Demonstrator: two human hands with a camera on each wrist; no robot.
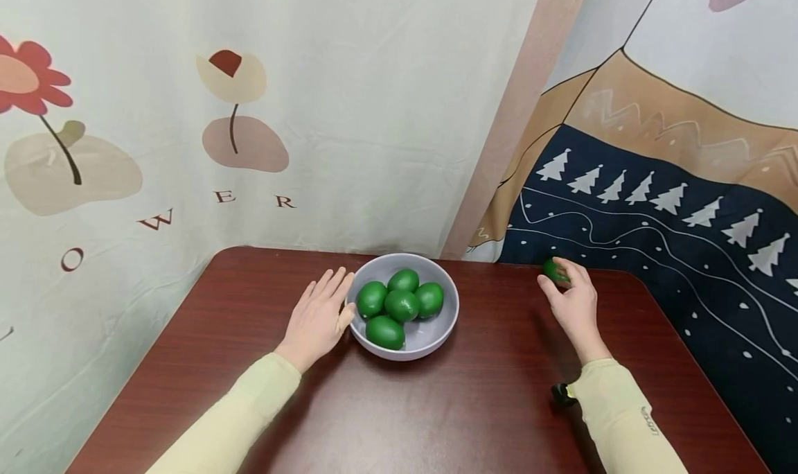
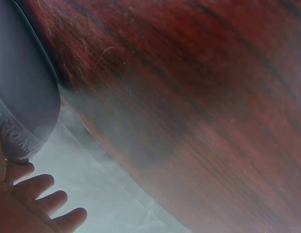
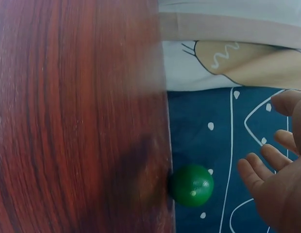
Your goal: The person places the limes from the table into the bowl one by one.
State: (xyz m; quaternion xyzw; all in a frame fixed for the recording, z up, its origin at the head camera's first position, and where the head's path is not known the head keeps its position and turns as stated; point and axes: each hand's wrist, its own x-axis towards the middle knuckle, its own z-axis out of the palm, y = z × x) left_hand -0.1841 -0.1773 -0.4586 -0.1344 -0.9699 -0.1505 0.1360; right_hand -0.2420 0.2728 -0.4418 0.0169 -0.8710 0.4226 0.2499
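Note:
A grey bowl near the table's back edge holds several green limes. My left hand is spread flat at the bowl's left side, fingers straight, thumb at the rim. One more green lime sits at the far table edge on the right, partly covered by my right fingers in the head view. My right hand is over it with fingers loosely bent. The right wrist view shows a gap between fingers and lime.
The dark red wooden table meets a printed curtain along its back edge. On the right hangs a dark blue cloth with white trees. A dark device is strapped at my right wrist.

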